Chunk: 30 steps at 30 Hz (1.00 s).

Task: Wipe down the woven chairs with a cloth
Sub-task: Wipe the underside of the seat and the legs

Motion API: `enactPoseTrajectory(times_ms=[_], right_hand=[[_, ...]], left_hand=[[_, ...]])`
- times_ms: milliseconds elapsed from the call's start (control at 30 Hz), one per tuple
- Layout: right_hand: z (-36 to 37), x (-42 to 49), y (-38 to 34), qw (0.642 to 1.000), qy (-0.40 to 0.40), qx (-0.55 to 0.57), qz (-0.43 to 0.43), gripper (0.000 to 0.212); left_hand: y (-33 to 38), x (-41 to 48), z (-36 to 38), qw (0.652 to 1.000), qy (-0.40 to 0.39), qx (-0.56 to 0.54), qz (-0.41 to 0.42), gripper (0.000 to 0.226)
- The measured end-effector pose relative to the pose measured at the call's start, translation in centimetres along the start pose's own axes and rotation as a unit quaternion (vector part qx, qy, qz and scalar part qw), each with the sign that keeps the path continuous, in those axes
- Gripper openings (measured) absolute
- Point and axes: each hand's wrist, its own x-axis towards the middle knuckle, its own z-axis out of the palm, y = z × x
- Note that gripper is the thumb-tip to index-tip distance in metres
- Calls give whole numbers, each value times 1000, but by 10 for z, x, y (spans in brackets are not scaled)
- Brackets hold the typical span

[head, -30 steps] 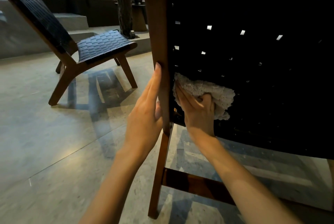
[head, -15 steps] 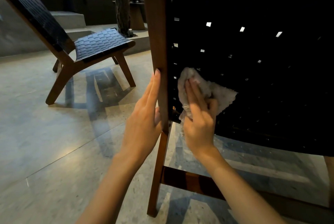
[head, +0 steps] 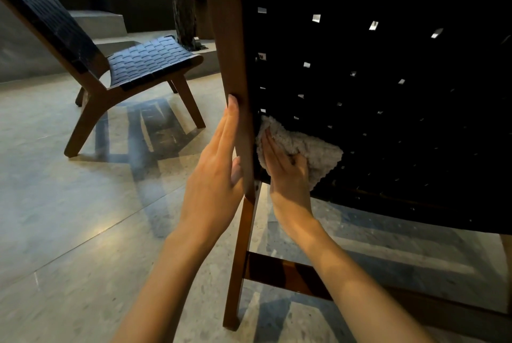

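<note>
Right hand [head: 288,173] presses cloth [head: 318,151] flat-fingered, thumb hooking a fold, on the woven back of the near chair [head: 388,93] (lower left corner); left hand [head: 216,176], fingers straight and together, lies against its wooden post [head: 235,65]; second chair [head: 149,65] stands well apart on polished stone floor [head: 55,204]; steps [head: 97,21] beyond.

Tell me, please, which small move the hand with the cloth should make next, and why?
Probably slide the cloth sideways across the woven back, away from the wooden post. The right hand holds it against the back's lower corner, beside the post where the left hand rests flat, so the post blocks the other direction.
</note>
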Motion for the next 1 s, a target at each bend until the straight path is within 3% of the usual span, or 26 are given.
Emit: enactPoseTrajectory(times_ms=[100, 200, 367, 633, 733, 1000], right_hand=[[16, -17, 13, 997, -63, -46, -9, 81], [14, -17, 14, 993, -84, -79, 17, 66], [13, -19, 12, 953, -250, -171, 16, 76], [-12, -9, 5, 931, -312, -190, 13, 57], [-16, -8, 1, 922, -326, -207, 11, 59], [-12, -19, 20, 950, -187, -249, -15, 57]], left_hand=[[-3, 0, 1, 1000, 4, 10, -3, 92], [-6, -2, 5, 1000, 4, 12, -6, 91], [-5, -8, 10, 999, -26, 13, -27, 103], [3, -17, 15, 996, -58, 23, -63, 108], [5, -22, 18, 991, -87, 40, -93, 106], [12, -38, 37, 966, -146, 106, -187, 99]])
